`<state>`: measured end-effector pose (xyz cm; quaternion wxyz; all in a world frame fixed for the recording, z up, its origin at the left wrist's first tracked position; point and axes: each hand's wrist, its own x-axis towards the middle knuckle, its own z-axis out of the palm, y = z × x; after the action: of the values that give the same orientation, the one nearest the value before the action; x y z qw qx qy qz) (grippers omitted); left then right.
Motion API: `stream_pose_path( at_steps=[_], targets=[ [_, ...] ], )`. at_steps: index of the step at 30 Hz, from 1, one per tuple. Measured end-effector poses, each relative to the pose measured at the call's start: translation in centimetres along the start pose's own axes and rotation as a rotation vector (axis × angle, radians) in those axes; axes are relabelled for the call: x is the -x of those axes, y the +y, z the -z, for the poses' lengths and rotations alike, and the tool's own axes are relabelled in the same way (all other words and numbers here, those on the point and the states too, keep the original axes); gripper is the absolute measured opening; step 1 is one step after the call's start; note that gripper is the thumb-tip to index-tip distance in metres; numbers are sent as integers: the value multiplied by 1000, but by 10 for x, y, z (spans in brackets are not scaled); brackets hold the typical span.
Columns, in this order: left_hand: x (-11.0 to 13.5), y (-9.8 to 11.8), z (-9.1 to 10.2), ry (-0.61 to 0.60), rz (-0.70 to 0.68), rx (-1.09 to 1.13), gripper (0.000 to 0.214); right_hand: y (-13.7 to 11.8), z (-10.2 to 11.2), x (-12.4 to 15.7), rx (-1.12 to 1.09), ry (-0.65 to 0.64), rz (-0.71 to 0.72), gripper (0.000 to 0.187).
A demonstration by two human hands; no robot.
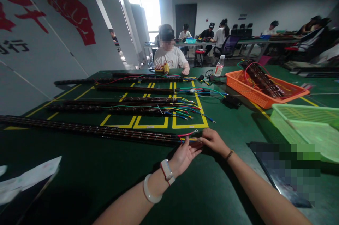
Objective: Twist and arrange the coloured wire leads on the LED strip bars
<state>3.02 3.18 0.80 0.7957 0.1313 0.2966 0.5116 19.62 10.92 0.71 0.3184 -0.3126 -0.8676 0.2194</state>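
Note:
A long dark bundle of wired strips (pixel 106 129) lies across the near part of the table. Coloured wires (pixel 189 139) come out of its right end, yellow and blue among them. My left hand (pixel 184 156), palm turned up, holds these wires between its thumb and its rather straight fingers. Pinched in my right hand (pixel 215 142) are the wire tips, largely covered by the fingers. A red wire (pixel 186 134) with a ring terminal sticks out loose just above both hands.
More wired bundles (pixel 127 108) lie beyond, over yellow tape outlines. To the right stand an orange basket (pixel 247 92), a green basket (pixel 280 119) and a bottle (pixel 219 66). A person (pixel 169 55) sits opposite with a yellow tool (pixel 166 68). White sheets (pixel 31 175) lie near left.

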Motion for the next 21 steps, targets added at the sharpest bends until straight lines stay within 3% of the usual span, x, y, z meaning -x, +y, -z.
stream_pose_path(
  at_steps=[5,14,21],
  targets=[
    [2,1,-2,-1,-9,24,36,-4,-4,2,145,-20,119,40],
    [2,1,-1,20,-16,-83,38,-3,-8,-4,41,56,-150,42],
    [6,2,0,59,12,-91,42,1,-11,-6,147,24,-207,43]
  ],
)
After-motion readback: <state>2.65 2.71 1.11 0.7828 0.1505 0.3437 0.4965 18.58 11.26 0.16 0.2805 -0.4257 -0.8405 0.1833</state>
